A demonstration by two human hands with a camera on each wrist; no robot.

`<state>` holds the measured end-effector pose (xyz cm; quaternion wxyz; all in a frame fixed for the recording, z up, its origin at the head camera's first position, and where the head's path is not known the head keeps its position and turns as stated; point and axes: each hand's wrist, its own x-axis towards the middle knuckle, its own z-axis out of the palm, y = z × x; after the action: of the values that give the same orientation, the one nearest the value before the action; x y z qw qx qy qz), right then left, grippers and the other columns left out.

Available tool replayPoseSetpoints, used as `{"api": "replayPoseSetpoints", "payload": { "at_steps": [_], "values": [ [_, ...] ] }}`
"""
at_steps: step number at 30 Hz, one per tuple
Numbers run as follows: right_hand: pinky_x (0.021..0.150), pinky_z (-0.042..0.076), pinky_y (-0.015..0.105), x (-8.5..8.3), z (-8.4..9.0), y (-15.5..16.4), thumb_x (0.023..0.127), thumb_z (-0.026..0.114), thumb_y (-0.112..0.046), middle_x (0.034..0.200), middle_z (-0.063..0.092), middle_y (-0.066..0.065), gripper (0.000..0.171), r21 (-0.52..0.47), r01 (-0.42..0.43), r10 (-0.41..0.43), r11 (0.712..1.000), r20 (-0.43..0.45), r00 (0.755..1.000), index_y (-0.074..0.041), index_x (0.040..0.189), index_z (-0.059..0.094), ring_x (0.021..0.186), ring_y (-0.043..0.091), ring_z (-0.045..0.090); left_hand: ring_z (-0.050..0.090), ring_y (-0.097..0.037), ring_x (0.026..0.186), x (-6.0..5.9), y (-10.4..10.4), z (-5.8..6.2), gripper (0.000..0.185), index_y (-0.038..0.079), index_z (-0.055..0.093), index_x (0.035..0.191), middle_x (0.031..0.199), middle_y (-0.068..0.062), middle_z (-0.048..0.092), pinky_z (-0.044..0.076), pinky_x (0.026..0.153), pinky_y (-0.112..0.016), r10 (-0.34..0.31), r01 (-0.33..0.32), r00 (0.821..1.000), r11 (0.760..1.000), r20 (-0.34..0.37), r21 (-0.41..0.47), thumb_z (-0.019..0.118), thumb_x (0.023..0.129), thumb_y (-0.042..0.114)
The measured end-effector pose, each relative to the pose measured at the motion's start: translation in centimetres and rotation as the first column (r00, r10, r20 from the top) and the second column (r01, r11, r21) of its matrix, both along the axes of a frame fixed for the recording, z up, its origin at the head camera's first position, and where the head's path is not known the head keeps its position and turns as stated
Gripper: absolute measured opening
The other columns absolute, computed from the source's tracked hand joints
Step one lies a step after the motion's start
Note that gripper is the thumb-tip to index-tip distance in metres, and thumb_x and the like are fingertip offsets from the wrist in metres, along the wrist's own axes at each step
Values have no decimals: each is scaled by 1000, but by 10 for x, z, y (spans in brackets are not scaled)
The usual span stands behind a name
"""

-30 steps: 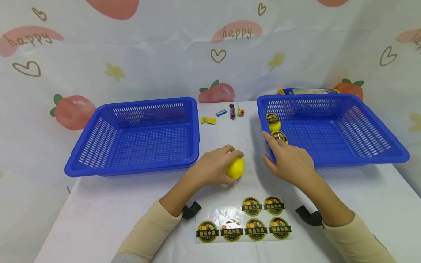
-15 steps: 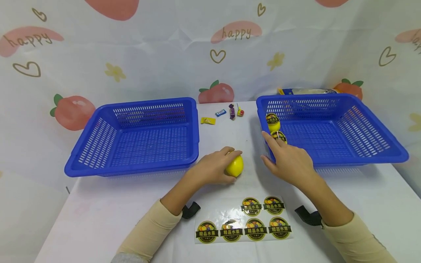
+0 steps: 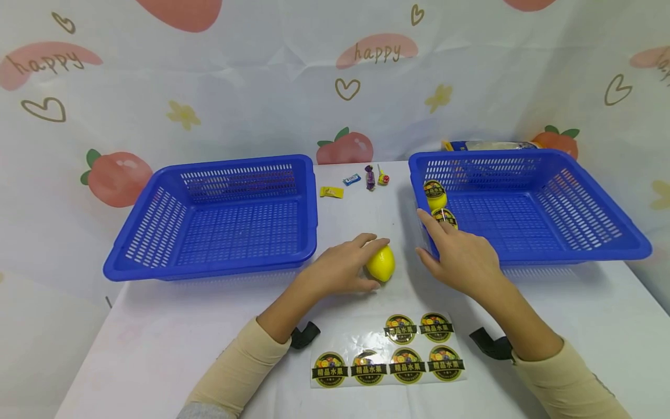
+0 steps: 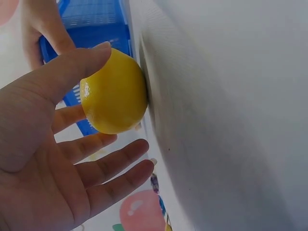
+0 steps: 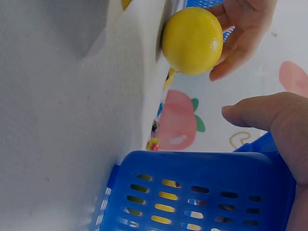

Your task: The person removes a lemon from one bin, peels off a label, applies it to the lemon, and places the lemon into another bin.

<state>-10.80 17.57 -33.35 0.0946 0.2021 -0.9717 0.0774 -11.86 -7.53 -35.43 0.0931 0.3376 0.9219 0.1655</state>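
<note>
My left hand (image 3: 342, 265) is around the left side of a plain yellow lemon (image 3: 381, 265) on the white table, between two blue baskets. In the left wrist view the thumb overlaps the lemon (image 4: 115, 91), while the other fingers spread loosely beneath it. My right hand (image 3: 463, 256) lies over the near left corner of the right basket (image 3: 576, 254), with index finger and thumb extended. Its remaining fingers are hidden. Just beyond it, inside that basket, are two yellow lemons (image 3: 437, 201) bearing round black-and-gold stickers.
A sheet of round fruit stickers (image 3: 366, 340) lies in front. To the left stands another blue basket (image 3: 209, 270). Several small candies, including a yellow-wrapped one (image 3: 332, 192), lie at the back. Behind the right basket shows a blue-and-yellow package (image 3: 492, 145).
The plain lemon has shifted slightly right, out from the left hand's fingers, which have loosened around it. The right hand stays put at the basket corner.
</note>
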Motion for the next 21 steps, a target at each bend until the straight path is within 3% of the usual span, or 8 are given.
{"api": "replayPoseSetpoints", "payload": {
  "at_steps": [7,11,14,17,21],
  "values": [
    [38,41,36,0,-1,0,90,72,-32,101,68,21,68,2,-8,8,1000,-3,1000,-13,150,43,50,22,48,58,-30,121,1,0,0,87,19,35,156,153,-12,40,54,91,-45,11,-11,1000,1000,-6,-5,80,85,42],
    [42,46,40,1,-1,1,90,72,-33,106,67,22,70,-9,-15,15,1000,1,1000,-13,150,43,59,28,58,55,-32,126,4,-2,2,89,18,31,157,158,-13,32,53,93,-46,29,-30,999,1000,14,7,79,86,42],
    [55,55,50,2,0,2,89,75,-31,118,63,23,70,-57,-51,50,997,-18,999,-12,149,45,85,37,65,50,-32,131,10,-5,4,93,18,27,159,163,-12,23,51,97,-46,41,-43,998,998,44,37,77,87,46],
    [75,55,59,3,3,5,87,78,-26,131,56,23,68,-156,-119,112,981,-52,992,-9,146,49,110,42,58,47,-32,134,19,-7,10,95,17,23,160,164,-11,19,49,100,-45,54,-58,996,997,73,58,75,87,51],
    [93,48,60,6,10,10,84,81,-19,136,53,21,63,-258,-211,187,943,-113,976,-5,140,55,121,41,51,47,-30,132,32,-9,19,95,14,24,159,160,-12,25,49,100,-44,75,-78,995,996,68,47,73,88,54]
  ]
}}
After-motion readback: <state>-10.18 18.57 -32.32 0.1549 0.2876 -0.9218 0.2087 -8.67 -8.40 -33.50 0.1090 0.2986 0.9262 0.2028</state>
